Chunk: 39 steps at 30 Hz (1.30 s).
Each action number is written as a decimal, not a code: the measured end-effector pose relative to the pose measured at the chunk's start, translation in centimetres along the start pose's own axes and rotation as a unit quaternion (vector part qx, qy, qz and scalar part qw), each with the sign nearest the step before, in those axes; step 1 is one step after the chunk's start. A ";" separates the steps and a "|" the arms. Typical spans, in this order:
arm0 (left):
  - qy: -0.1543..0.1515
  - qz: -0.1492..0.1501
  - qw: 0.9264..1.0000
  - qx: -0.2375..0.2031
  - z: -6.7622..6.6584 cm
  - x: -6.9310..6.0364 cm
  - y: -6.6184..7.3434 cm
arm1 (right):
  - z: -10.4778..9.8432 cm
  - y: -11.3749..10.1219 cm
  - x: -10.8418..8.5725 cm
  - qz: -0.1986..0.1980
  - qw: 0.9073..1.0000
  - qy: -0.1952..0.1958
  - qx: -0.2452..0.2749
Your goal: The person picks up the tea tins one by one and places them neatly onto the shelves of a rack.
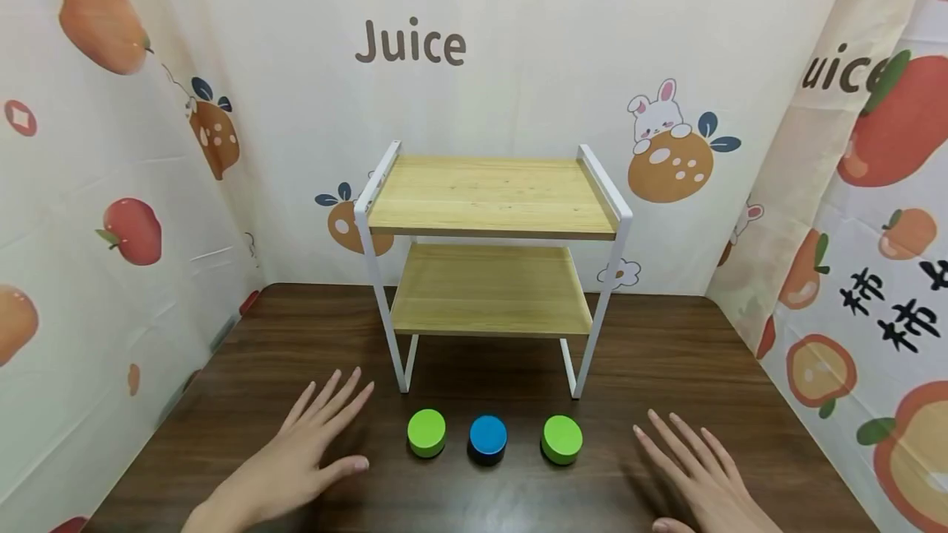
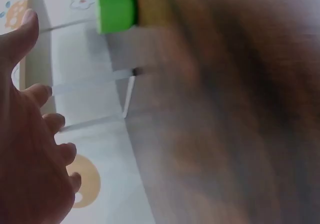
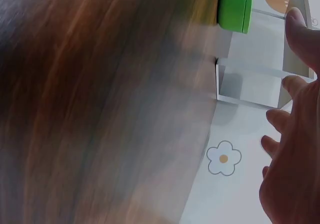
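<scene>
In the head view, three round-topped pieces stand in a row in front of the rack: a green one (image 1: 426, 433) at left, a blue one (image 1: 488, 437) in the middle, a green one (image 1: 562, 439) at right. My left hand (image 1: 296, 455), fingers straight and spread, is left of the row, holding nothing. On the other side my right hand (image 1: 704, 479) is spread too, empty and apart from the pieces. The left wrist view shows a green piece (image 2: 116, 9) beyond my left hand (image 2: 37, 129); the right wrist view shows one (image 3: 234, 11) beyond my right hand (image 3: 295, 129).
A two-tier rack with a wooden upper shelf (image 1: 492, 194), a lower shelf (image 1: 492, 290) and white metal legs stands on the dark wooden table (image 1: 311, 344). Printed curtains (image 1: 518, 39) close off the back and both sides.
</scene>
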State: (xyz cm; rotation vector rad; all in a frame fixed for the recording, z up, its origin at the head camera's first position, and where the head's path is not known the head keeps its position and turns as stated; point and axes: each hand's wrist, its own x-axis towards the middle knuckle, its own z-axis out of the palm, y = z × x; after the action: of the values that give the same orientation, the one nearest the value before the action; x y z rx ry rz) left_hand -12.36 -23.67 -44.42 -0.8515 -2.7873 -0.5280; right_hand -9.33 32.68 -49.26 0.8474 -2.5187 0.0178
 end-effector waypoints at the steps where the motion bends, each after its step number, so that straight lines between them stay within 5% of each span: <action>1: -0.006 -0.010 1.000 -0.023 -0.2 0.3 0.0 | 0.1 -0.1 0.1 -0.003 1.000 0.002 0.002; 5: -0.034 -0.061 0.991 -0.115 -0.6 1.6 -0.4 | 0.1 -0.3 0.7 -0.011 1.000 -0.003 0.022; 10: -0.069 -0.124 0.970 -0.196 -0.1 3.3 -1.5 | -0.3 -1.0 1.7 -0.018 0.993 0.001 0.117; 15: -0.070 -0.155 0.957 -0.233 1.2 4.8 -2.5 | 0.1 -2.1 2.7 0.027 0.972 0.021 0.234; 23: -0.088 -0.150 0.927 -0.332 2.5 6.0 -3.2 | 2.4 -4.1 3.8 0.156 0.934 0.003 0.322; 25: -0.092 -0.131 0.916 -0.367 2.8 6.1 -3.4 | 3.0 -4.4 4.1 0.165 0.918 0.009 0.360; 27: -0.092 -0.109 0.904 -0.403 3.3 6.2 -3.7 | 3.3 -4.6 4.4 0.178 0.891 0.007 0.417; 31: -0.083 -0.082 0.869 -0.481 4.4 6.3 -4.4 | 4.0 -4.8 4.8 0.204 0.818 -0.005 0.537; 34: -0.072 -0.093 0.849 -0.515 5.1 6.5 -4.8 | 4.5 -4.9 5.1 0.212 0.770 -0.001 0.601; 37: -0.058 -0.096 0.836 -0.537 5.9 6.8 -5.2 | 5.0 -5.3 5.5 0.212 0.750 0.014 0.627; 39: -0.048 -0.093 0.827 -0.552 6.3 7.1 -5.5 | 5.0 -5.6 5.7 0.223 0.754 0.019 0.617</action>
State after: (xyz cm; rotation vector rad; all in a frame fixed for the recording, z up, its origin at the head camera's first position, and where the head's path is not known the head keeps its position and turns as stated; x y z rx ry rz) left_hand -21.69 -21.89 -49.86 -0.7207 -2.4596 -2.2856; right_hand -12.29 24.16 -51.95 0.5528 -2.3618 1.9792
